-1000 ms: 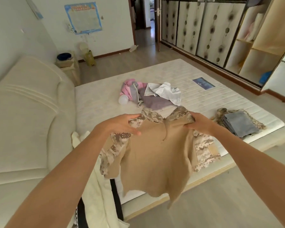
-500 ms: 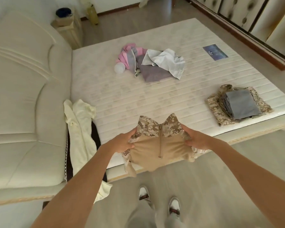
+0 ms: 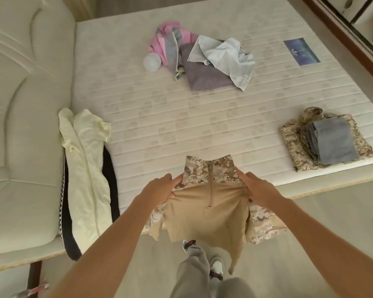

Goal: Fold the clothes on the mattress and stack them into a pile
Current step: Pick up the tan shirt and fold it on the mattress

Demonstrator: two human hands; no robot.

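A tan shirt with camouflage collar and sleeves [image 3: 209,214] hangs over the near edge of the white mattress [image 3: 159,117]. My left hand [image 3: 159,188] grips its left shoulder and my right hand [image 3: 258,190] grips its right shoulder, the zip collar between them. A folded pile [image 3: 327,140], grey cloth on top of camouflage cloth, lies at the mattress's right edge. An unfolded heap of pink, grey, purple and pale blue clothes [image 3: 202,59] lies farther back in the middle.
A cream garment [image 3: 84,160] over a dark one lies along the mattress's left side, against the padded cream headboard [image 3: 19,104]. A blue label [image 3: 300,51] marks the far right of the mattress. My legs and shoes [image 3: 202,265] stand on the grey floor below.
The view has tilted down and closer to the mattress. The shirt, held up in the air a second ago, has come down so its collar is over the mattress's near edge.
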